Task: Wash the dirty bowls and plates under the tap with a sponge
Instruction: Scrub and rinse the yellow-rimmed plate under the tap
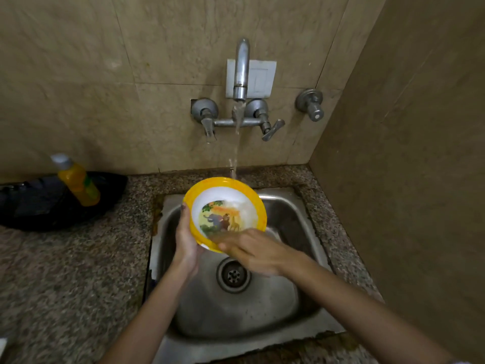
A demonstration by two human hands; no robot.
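A yellow-rimmed bowl (225, 206) with an animal picture inside is tilted toward me over the steel sink (286, 214). My left hand (186, 240) grips its left rim, thumb on the edge. My right hand (252, 252) is blurred by motion and its fingers lie inside the bowl's lower part; no sponge shows in it. Water runs from the tap (241, 72) and lands on the bowl's far rim.
A yellow dish-soap bottle (77, 181) lies on a black tray (39, 203) on the granite counter (65, 271) to the left. Tap handles (270, 128) and a separate valve (311, 103) stick out of the tiled wall. The drain (233, 275) sits below my hands.
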